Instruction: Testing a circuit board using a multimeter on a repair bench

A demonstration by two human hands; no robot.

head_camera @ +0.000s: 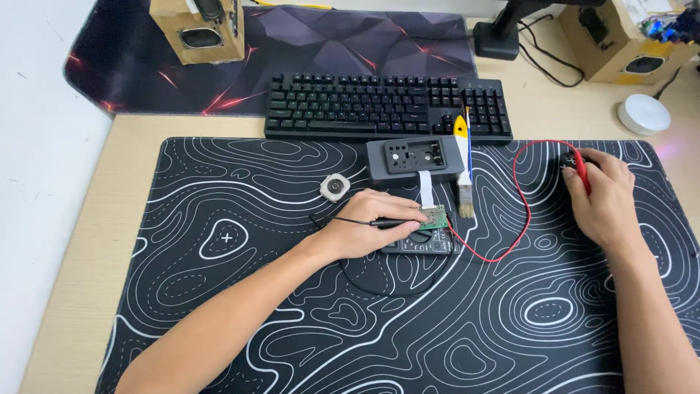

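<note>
Green circuit board (434, 217) sits just in front of the grey housing (414, 159); left hand (364, 226) pinches a black probe (397, 222) onto it, right hand (604, 197) closed around the red probe (582, 171), well right of the housing.

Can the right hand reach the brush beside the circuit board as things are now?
Probably yes. The right hand lies on the mat, the brush is to its left, and only the thin red wire lies between them.
</note>
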